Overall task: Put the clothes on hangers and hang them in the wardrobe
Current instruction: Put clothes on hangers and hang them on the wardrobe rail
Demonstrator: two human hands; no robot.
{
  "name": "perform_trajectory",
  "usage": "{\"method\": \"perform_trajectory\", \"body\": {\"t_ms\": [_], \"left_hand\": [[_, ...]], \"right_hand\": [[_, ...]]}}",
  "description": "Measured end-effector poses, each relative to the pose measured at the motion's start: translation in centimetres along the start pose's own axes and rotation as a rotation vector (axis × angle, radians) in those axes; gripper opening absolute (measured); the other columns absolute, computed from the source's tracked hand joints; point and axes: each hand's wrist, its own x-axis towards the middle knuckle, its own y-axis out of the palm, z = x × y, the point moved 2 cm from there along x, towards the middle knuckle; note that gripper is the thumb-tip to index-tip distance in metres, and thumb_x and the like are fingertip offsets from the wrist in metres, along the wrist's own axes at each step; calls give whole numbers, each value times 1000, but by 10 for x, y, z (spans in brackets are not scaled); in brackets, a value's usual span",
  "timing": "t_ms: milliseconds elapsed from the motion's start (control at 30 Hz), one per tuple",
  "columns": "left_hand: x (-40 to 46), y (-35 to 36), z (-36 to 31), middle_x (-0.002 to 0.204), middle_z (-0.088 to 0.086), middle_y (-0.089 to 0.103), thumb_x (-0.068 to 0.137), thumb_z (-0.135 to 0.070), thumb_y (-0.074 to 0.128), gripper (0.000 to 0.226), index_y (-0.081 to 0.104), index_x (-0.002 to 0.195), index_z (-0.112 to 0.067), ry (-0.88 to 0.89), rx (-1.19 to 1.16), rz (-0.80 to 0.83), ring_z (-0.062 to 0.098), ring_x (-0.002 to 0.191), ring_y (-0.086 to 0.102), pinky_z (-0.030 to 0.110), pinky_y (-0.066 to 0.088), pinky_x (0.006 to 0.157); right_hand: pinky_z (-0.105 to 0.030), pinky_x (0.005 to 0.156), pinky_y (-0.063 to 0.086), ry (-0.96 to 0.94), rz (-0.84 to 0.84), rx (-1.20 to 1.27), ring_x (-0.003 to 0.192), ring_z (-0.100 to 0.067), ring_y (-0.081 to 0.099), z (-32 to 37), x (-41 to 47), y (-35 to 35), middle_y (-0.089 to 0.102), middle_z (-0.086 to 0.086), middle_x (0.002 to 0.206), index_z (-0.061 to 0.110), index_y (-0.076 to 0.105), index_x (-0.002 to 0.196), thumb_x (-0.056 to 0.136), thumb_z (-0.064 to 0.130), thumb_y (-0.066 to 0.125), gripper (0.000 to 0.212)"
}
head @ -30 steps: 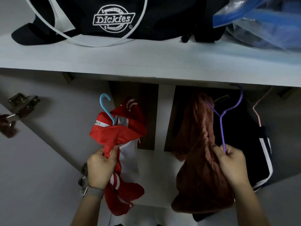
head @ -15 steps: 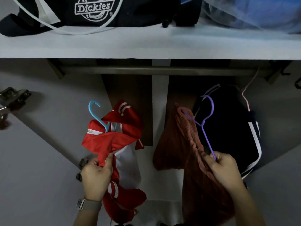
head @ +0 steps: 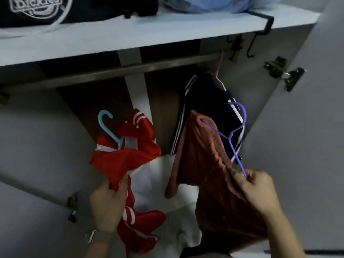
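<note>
Below the wardrobe rail (head: 119, 70), we have two garments up in front of us, one in each hand. Our left hand (head: 108, 203) grips the red and white jacket (head: 128, 159), fingers and thumb curled round a bunch of its cloth just under the shoulders. The jacket sits on a light blue hanger (head: 109, 127), whose hook stands free in the air, well short of the rail. Over on the other side, our right hand (head: 257, 190) pinches the lower end of a purple hanger (head: 232, 135) together with a fold of the rust-brown garment (head: 208, 172), fingers closed tight on both. The brown cloth drapes over one arm of that hanger and hangs down past our wrist. Its purple hook tips to the right, also clear of the rail.

Just behind the brown garment, a dark garment with white stripes (head: 204, 101) hangs from the rail on a pink hanger (head: 220, 71). Above the rail runs a pale shelf (head: 111, 36), carrying a black bag with a white logo (head: 37, 10) on the left and a bluish plastic bag (head: 204, 3) to its right. A black hook (head: 251, 43) hangs off the shelf's right end. Metal hinges (head: 283, 73) show on the open door at right, another hinge (head: 72, 205) at lower left, and a watch strap (head: 91, 235) sits on our left wrist.
</note>
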Motion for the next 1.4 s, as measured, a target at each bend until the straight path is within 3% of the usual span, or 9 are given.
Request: {"method": "perform_trajectory", "body": {"t_ms": [200,400,533,667,867,1000,1100,1167,1400], "left_hand": [[-37,6,-20,63,3,59,87,-35,61,26,60,75,-12,78,-9,190,26,68,56,27,36,63],[-79,32,-13,70,-5,64,87,-43,61,22,60,70,-28,158,-39,411,21,72,60,33,48,73],[-116,43,-22,63,-8,60,88,-37,60,27,56,63,-30,265,-69,525,13,64,58,20,41,61],[-145,50,-24,68,-5,65,87,-42,59,23,59,68,-30,254,-92,636,17,66,65,34,54,68],[-188,53,-43,65,-3,64,88,-32,62,23,59,66,-26,428,-104,658,22,65,63,33,51,68],[-224,60,-53,57,-2,60,86,-27,66,27,66,66,-9,502,-82,680,25,61,59,29,44,63],[-263,59,-61,53,-4,57,85,-31,68,33,64,62,-8,557,-87,702,11,54,52,19,36,56],[-290,58,-59,54,-2,57,86,-26,66,31,64,63,-6,536,-108,712,8,55,51,23,39,58],[-373,45,-48,58,12,60,83,-39,65,38,61,62,-9,552,-53,724,36,62,54,37,48,68]], "right_hand": [[-38,47,38,172,-142,18,47,-12,34,-26,-82,-34,38,0,43,1,44,59,88,38,65,51],[-36,45,33,314,-285,-6,46,-12,32,-48,-179,-61,34,2,45,0,42,58,87,40,64,54],[-31,46,29,403,-377,-4,45,-10,31,-59,-240,-79,33,4,45,1,40,56,90,26,65,49],[-28,46,28,468,-443,-12,47,-11,32,-65,-284,-99,34,3,45,-1,43,58,90,26,65,47],[-23,44,24,531,-533,19,44,-7,27,-78,-332,-118,29,7,44,11,38,50,89,24,67,50],[-25,46,25,576,-541,29,45,-8,27,-92,-366,-134,28,6,45,11,34,51,89,24,65,50],[-24,46,26,592,-546,39,46,-8,28,-103,-396,-149,30,6,46,14,36,51,88,25,65,48],[-27,49,27,601,-546,32,48,-8,28,-111,-419,-160,30,6,47,15,36,51,88,27,65,48],[-28,48,27,629,-639,53,47,-8,30,-142,-504,-198,30,6,45,14,37,49,88,25,65,50]]}}
